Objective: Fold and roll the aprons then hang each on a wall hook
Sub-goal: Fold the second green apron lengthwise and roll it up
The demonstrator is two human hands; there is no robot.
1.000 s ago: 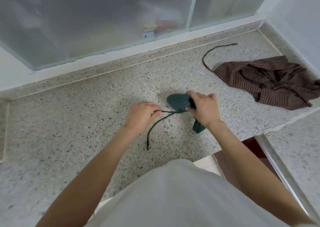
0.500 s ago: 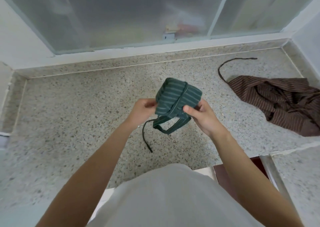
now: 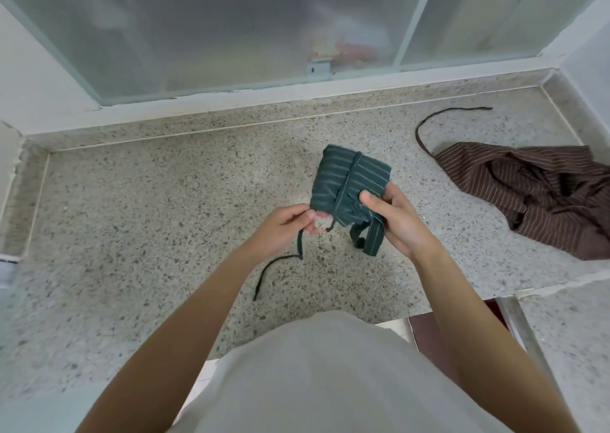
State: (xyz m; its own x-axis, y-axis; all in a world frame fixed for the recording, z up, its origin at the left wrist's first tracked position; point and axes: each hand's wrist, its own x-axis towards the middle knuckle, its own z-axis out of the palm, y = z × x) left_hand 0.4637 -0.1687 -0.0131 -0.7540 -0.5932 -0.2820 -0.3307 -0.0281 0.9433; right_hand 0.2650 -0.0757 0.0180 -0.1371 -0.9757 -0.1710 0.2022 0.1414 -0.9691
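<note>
A dark green rolled apron with thin pale stripes (image 3: 350, 185) is held up above the speckled grey terrazzo surface (image 3: 165, 201), near the middle of the view. A strap of the same cloth runs across the roll from its top edge to its lower edge. The right hand (image 3: 392, 218) has its grip closed round the roll's lower right corner, thumb pressed flat on the front and fingers curled behind. A wider striped green loop (image 3: 368, 238) hangs below the roll at about 5 o'clock, against the right palm. The left hand (image 3: 284, 226), at about 8 o'clock from the roll, pinches a thin dark green tie cord (image 3: 280, 264) between thumb and curled fingers; the cord drops from that grip and its loose end trails across the surface toward 7 o'clock.

Well apart at 3 o'clock, a crumpled brown apron with fine pale stripes (image 3: 541, 195) lies on the surface, its own dark cord (image 3: 439, 119) curving off toward 12 o'clock. A frosted glass sliding window (image 3: 231, 30) runs along the far edge of the surface.
</note>
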